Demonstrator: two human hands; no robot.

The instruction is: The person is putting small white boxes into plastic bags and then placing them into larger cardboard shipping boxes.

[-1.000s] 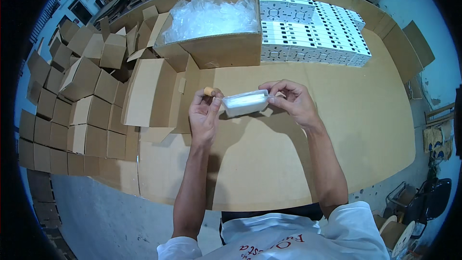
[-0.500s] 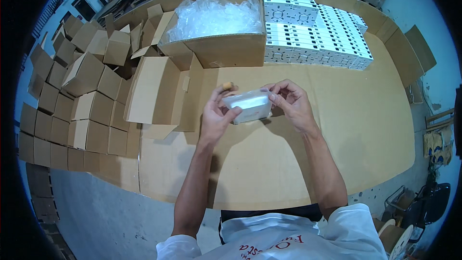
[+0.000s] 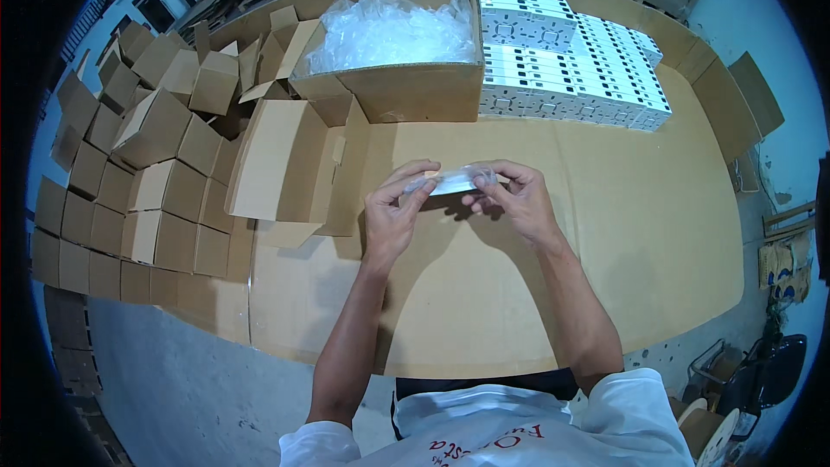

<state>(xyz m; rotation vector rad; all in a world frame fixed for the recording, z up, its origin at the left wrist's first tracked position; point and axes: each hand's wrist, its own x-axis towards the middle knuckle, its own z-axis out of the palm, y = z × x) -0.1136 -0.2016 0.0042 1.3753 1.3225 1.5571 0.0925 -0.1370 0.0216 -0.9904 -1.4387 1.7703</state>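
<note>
Between my two hands, above the middle of the cardboard-covered table (image 3: 484,311), is a small white box in a clear plastic bag (image 3: 454,181). Thumb and fingers of my left hand (image 3: 393,207) pinch its left end. My right hand (image 3: 523,203) grips the bag at the right end, its lower fingers curled beneath. The box is tilted so that mostly a narrow side shows. To the left of my left hand lies an open brown carton (image 3: 281,164), its flaps spread and its inside facing right.
A large carton (image 3: 406,93) full of clear plastic bags (image 3: 393,30) stands at the back. Stacked white boxes with dark marks (image 3: 562,78) fill the back right. Many small open brown cartons (image 3: 177,182) are piled on the left. A cardboard wall (image 3: 722,99) rims the right side.
The bagged box has turned from showing its broad face to showing a narrow edge. My left hand's raised finger has come down onto the bag; both hands still hold it.
</note>
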